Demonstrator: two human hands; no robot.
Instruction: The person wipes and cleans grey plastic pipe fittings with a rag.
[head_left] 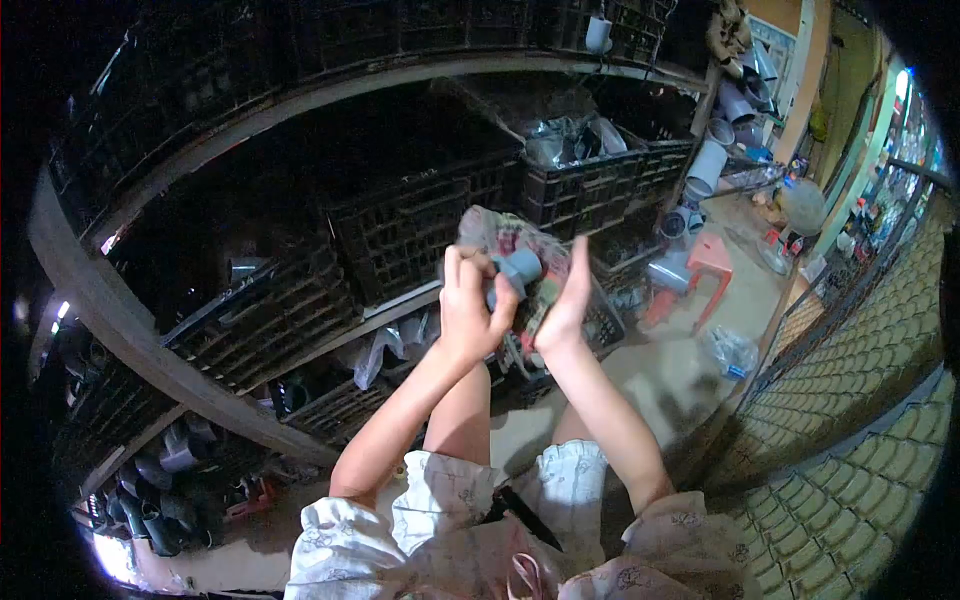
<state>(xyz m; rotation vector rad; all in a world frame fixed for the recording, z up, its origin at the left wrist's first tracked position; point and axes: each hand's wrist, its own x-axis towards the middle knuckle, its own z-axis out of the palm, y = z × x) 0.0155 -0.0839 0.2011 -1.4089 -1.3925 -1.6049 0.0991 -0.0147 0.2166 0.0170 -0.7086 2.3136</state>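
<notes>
Fingers and thumb of my left hand (467, 305) are closed around a grey plastic pipe fitting (521, 267), which points to the right. Opposite it, my right hand (568, 300) is open, its fingers stretched flat and its palm facing the fitting, with a small gap between them. Behind both hands is a patterned bag or cloth bundle (482, 226) with red and pale patches; its contents are hard to make out.
Black plastic crates (420, 235) fill the shelves ahead and to the left. A red plastic stool (711, 262) stands on the floor at right, near grey pipes (706, 168) and a clear plastic bag (733, 352). Stacked tiles (850, 320) line the right side.
</notes>
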